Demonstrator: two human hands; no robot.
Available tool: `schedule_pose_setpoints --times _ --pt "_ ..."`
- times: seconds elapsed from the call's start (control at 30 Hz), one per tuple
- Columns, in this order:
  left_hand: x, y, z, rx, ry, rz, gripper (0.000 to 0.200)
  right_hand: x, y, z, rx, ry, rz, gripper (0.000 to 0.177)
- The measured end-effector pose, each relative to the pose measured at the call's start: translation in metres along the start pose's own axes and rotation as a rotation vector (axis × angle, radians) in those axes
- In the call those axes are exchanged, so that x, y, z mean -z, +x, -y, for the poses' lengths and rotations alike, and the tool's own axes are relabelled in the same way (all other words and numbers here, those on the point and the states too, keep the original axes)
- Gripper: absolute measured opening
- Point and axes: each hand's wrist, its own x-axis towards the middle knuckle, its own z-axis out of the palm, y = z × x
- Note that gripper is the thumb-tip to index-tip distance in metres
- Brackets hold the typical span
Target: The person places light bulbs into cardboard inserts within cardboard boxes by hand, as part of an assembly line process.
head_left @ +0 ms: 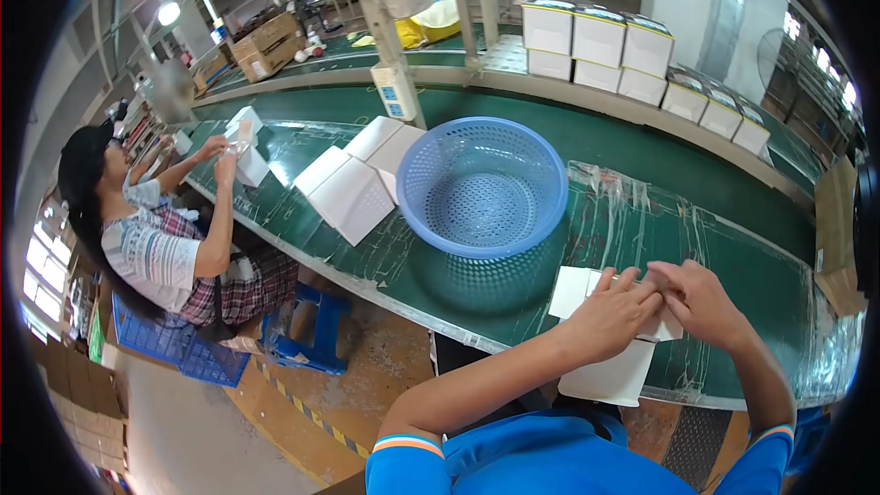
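Observation:
A white cardboard box (605,374) with its flaps spread lies at the near edge of the green table in front of me. My left hand (607,319) rests across the box with its fingers stretched out. Close beside it, my right hand (704,304) has its fingers bent and closed at the box's far right edge, near the left fingertips. Both hands cover much of the box's middle, so its inside is hidden. A blue plastic basket (483,236) stands just beyond, to the left of my hands; nothing shows inside it.
White boxes (346,192) stand left of the basket. Further left, a seated co-worker (174,229) handles a small item by another white box (250,168). Stacked white boxes (600,41) line the ledge behind the green table (733,312). A brown carton (834,238) is at right.

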Motion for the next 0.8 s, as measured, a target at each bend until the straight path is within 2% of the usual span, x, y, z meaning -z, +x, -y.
schedule_pose_setpoints --times 0.07,0.1,0.17,0.23,0.3,0.33,0.43,0.47,0.6,0.67,0.7,0.77,0.8 --pt "-0.006 0.005 0.003 -0.073 0.044 -0.172 0.021 -0.005 -0.002 -0.005 0.02 -0.03 -0.102 0.021" --pt "-0.005 0.008 0.005 -0.056 0.063 -0.182 0.021 -0.006 -0.002 -0.005 0.047 -0.03 -0.094 0.021" --pt "0.001 0.016 0.007 -0.094 -0.068 0.06 0.017 -0.007 -0.002 -0.006 -0.107 0.133 -0.073 0.024" --pt "-0.004 0.023 0.011 -0.094 -0.031 0.059 0.014 -0.01 -0.004 -0.013 -0.006 0.105 -0.077 0.023" --pt "-0.016 0.022 0.019 -0.183 0.037 -0.016 0.014 -0.009 -0.008 -0.012 -0.085 0.089 -0.083 0.022" --pt "-0.014 0.021 0.02 -0.191 0.082 0.057 0.016 -0.012 -0.011 -0.014 -0.004 -0.067 -0.116 0.023" --pt "-0.02 0.019 0.025 -0.252 0.023 -0.001 0.018 -0.016 -0.015 -0.015 0.009 -0.053 -0.138 0.025" --pt "-0.023 0.023 0.026 -0.232 0.07 0.131 0.02 -0.014 -0.016 -0.009 -0.078 0.002 -0.129 0.027" --pt "-0.031 0.029 0.027 -0.282 0.164 0.002 0.019 -0.011 -0.015 -0.002 -0.071 -0.062 -0.167 0.027" --pt "-0.014 0.032 0.018 -0.158 0.385 0.125 0.016 -0.004 -0.015 0.004 0.071 -0.276 -0.053 0.017" --pt "-0.006 0.029 0.022 -0.159 0.382 0.125 0.016 -0.007 -0.015 0.003 0.067 -0.276 -0.052 0.017" --pt "0.008 0.02 0.03 0.029 0.231 0.125 0.014 -0.015 -0.012 0.001 0.166 -0.369 -0.152 0.008" --pt "0.005 0.017 0.034 0.023 0.191 0.121 0.012 -0.017 -0.012 0.003 0.168 -0.367 -0.151 0.008"
